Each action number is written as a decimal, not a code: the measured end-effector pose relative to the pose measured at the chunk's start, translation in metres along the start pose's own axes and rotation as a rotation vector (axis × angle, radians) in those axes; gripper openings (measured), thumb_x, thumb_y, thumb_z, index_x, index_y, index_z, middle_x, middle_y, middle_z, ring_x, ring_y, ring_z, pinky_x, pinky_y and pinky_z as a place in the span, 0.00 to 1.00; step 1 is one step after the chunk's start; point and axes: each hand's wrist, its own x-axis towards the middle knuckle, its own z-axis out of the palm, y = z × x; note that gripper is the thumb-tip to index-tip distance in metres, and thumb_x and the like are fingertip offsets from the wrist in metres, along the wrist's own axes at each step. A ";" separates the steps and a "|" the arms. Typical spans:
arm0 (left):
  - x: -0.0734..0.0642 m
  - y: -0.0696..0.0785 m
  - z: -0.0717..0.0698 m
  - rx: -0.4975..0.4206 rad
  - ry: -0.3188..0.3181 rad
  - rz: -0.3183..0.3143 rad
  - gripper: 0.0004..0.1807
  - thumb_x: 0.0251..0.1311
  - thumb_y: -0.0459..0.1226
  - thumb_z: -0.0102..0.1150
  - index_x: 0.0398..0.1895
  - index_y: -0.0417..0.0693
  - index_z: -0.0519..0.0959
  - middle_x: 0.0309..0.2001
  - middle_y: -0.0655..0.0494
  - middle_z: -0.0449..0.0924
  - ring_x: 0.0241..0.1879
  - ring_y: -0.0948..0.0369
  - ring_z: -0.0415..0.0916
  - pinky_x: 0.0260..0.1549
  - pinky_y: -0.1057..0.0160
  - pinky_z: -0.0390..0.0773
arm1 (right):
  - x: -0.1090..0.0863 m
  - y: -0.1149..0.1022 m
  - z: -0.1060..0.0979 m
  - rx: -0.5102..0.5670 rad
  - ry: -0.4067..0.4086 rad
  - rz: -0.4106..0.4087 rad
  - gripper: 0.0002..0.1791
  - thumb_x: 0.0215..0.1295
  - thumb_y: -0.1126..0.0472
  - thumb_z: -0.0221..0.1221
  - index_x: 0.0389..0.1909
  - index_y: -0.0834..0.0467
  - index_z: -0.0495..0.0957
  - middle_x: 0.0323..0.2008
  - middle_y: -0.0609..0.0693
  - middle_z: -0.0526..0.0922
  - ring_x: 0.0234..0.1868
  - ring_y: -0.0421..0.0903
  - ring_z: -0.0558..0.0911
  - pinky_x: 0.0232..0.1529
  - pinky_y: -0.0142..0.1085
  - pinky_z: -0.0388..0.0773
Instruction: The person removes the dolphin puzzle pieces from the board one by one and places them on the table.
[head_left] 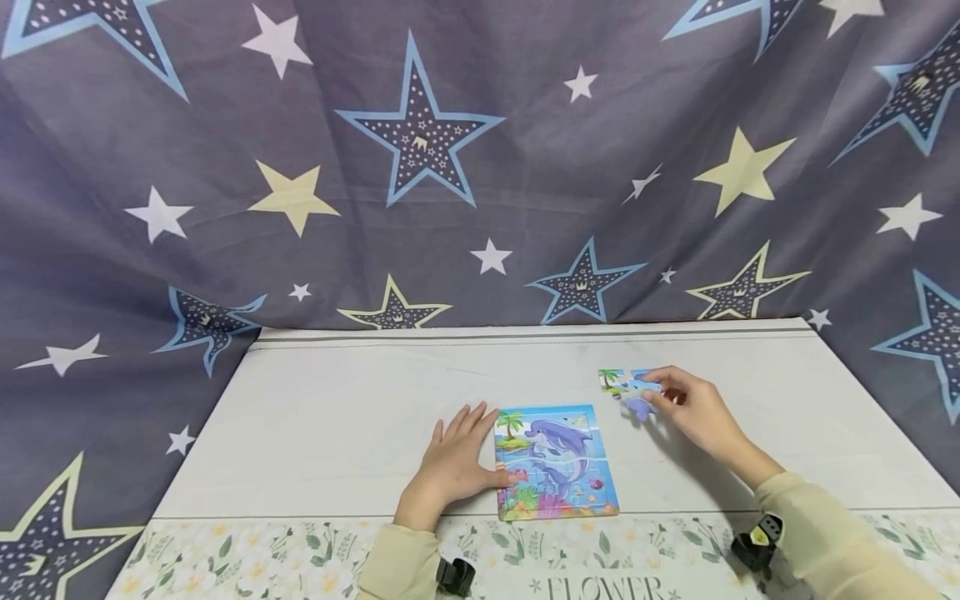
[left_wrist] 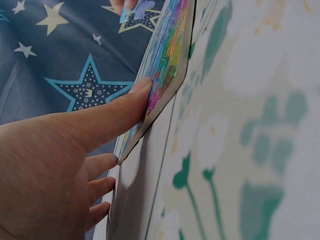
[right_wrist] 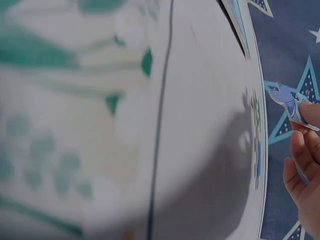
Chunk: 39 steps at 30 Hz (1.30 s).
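A square dolphin jigsaw puzzle [head_left: 558, 492] in a shallow frame lies flat on the table, with a palm tree and coral in its picture. My left hand [head_left: 455, 465] rests at its left side, fingers extended and thumb lying on the puzzle's edge; the left wrist view shows the thumb [left_wrist: 117, 115] over the rim. Farther right, my right hand [head_left: 701, 417] pinches a blue and purple puzzle piece [right_wrist: 287, 100] between thumb and fingers, raised above the table. Just behind it lie several loose puzzle pieces [head_left: 611, 380], one with a palm tree, partly hidden by that hand.
The table has a white cloth [head_left: 360, 392] with a floral border [head_left: 285, 558] and printed lettering along the near edge. A dark star-patterned curtain [head_left: 465, 75] hangs behind it and at both sides.
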 end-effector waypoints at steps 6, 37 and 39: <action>0.000 0.000 0.000 -0.001 -0.004 0.008 0.56 0.49 0.59 0.71 0.77 0.46 0.57 0.78 0.46 0.49 0.77 0.46 0.41 0.71 0.35 0.36 | -0.001 0.008 -0.014 -0.080 -0.003 -0.015 0.10 0.61 0.70 0.66 0.44 0.61 0.83 0.21 0.43 0.78 0.20 0.37 0.71 0.18 0.31 0.68; -0.001 0.000 -0.001 -0.005 0.001 0.002 0.55 0.49 0.58 0.71 0.77 0.46 0.58 0.77 0.46 0.50 0.77 0.45 0.41 0.71 0.35 0.35 | 0.027 0.068 -0.053 -0.237 -0.149 0.120 0.12 0.70 0.61 0.61 0.49 0.63 0.80 0.31 0.55 0.81 0.26 0.44 0.74 0.25 0.37 0.70; -0.002 0.000 -0.001 -0.005 0.007 0.006 0.55 0.49 0.58 0.71 0.77 0.45 0.58 0.77 0.45 0.50 0.77 0.45 0.42 0.71 0.35 0.36 | 0.028 0.070 -0.050 -0.234 -0.169 0.140 0.13 0.70 0.60 0.60 0.50 0.64 0.80 0.33 0.57 0.81 0.28 0.45 0.76 0.27 0.39 0.72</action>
